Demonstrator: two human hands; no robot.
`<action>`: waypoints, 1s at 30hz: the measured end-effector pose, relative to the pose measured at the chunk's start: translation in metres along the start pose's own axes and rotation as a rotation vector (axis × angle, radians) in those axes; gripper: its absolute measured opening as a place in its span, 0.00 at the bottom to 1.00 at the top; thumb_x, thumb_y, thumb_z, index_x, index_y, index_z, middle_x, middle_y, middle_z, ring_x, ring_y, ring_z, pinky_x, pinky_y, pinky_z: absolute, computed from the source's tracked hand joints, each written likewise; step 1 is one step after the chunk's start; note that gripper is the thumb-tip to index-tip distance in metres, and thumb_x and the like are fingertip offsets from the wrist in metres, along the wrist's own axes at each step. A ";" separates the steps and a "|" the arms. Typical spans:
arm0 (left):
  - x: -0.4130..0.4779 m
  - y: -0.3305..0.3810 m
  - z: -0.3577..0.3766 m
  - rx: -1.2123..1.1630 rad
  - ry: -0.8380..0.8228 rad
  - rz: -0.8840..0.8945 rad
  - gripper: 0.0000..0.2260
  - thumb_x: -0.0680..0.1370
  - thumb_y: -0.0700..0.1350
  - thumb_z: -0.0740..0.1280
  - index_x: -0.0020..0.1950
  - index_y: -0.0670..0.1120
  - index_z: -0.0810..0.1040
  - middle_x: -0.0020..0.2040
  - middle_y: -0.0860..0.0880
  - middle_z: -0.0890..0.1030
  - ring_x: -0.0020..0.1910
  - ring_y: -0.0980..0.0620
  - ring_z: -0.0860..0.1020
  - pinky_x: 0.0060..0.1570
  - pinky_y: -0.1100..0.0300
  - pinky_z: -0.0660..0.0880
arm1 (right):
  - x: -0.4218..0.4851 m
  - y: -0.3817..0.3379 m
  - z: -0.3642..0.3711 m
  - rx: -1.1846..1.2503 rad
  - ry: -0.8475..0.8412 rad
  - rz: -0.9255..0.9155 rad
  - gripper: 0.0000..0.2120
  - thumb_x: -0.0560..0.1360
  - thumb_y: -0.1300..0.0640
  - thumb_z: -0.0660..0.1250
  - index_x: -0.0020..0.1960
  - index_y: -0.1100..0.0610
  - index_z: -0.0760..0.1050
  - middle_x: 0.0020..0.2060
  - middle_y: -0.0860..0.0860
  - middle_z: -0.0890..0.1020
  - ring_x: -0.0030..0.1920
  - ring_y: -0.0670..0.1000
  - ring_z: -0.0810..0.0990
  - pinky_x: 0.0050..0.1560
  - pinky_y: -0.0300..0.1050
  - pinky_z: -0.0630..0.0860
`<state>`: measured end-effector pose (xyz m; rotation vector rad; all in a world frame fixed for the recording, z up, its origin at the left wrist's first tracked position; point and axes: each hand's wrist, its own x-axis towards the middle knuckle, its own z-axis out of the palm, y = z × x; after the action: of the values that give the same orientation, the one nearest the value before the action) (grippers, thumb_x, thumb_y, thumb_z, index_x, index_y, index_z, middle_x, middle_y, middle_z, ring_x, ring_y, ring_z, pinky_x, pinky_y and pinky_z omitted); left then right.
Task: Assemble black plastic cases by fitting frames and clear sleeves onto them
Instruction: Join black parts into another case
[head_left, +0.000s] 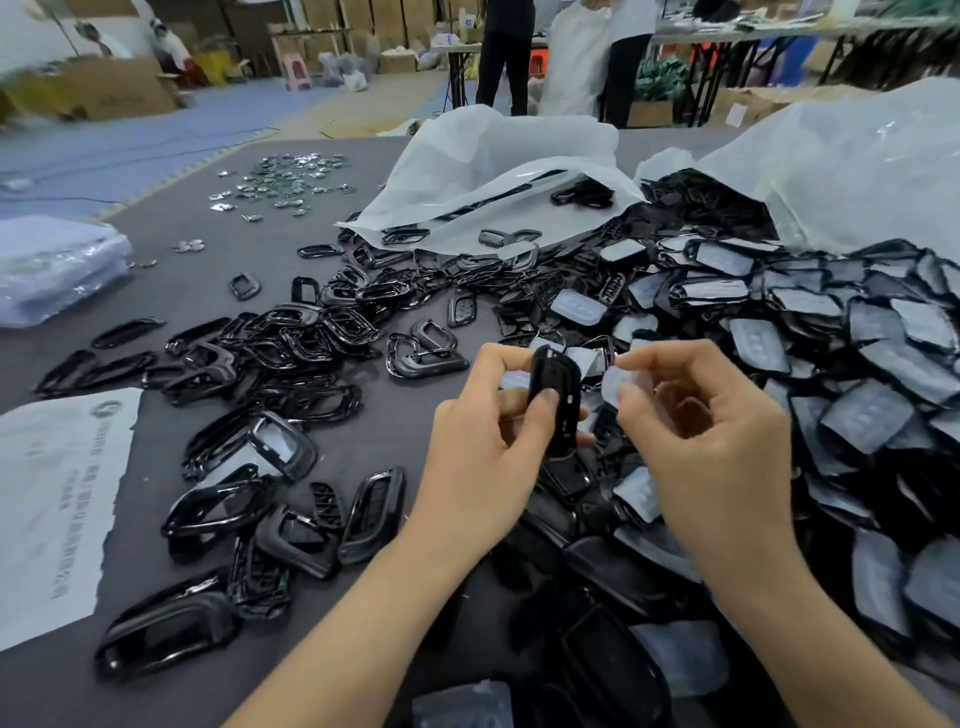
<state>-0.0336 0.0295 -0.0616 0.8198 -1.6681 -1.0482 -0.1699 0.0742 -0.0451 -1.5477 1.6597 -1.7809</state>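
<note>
Black case (555, 395) is gripped upright by left hand (480, 457), fingers (501, 358) curled round it, above the worktop (202, 291). Clear sleeve (621, 382), probably a single one, is pinched by right hand (719, 452) just beside it.

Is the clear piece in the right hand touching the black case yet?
Apart. The head view shows a gap between the clear sleeve pinched by the right hand and the black case gripped by the left hand.

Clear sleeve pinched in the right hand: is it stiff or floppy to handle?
Probably bendy: the clear sleeve looks thin and translucent. Likely very light, since the right hand pinches it with fingertips alone.
</note>
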 end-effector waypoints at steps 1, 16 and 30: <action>0.000 0.000 0.001 -0.005 -0.009 0.013 0.05 0.79 0.43 0.62 0.49 0.53 0.70 0.41 0.52 0.86 0.37 0.52 0.85 0.44 0.52 0.81 | -0.001 0.000 0.001 -0.060 0.020 -0.073 0.07 0.73 0.63 0.70 0.45 0.51 0.78 0.32 0.42 0.77 0.33 0.47 0.74 0.35 0.35 0.71; 0.001 -0.011 0.004 0.053 -0.009 -0.024 0.05 0.76 0.46 0.63 0.48 0.56 0.71 0.36 0.53 0.84 0.36 0.47 0.83 0.43 0.43 0.81 | -0.004 -0.001 0.007 -0.122 -0.221 -0.151 0.10 0.70 0.70 0.69 0.43 0.56 0.80 0.35 0.44 0.82 0.36 0.45 0.80 0.37 0.34 0.75; 0.000 -0.006 0.002 0.226 -0.064 0.046 0.10 0.79 0.41 0.68 0.60 0.47 0.77 0.38 0.47 0.84 0.32 0.47 0.80 0.37 0.55 0.78 | 0.008 -0.001 -0.009 -0.232 -0.235 -0.252 0.08 0.70 0.68 0.72 0.44 0.57 0.80 0.38 0.43 0.78 0.39 0.46 0.75 0.43 0.30 0.71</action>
<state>-0.0351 0.0272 -0.0677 0.8959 -1.8751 -0.8724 -0.1799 0.0741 -0.0384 -2.0610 1.6622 -1.4805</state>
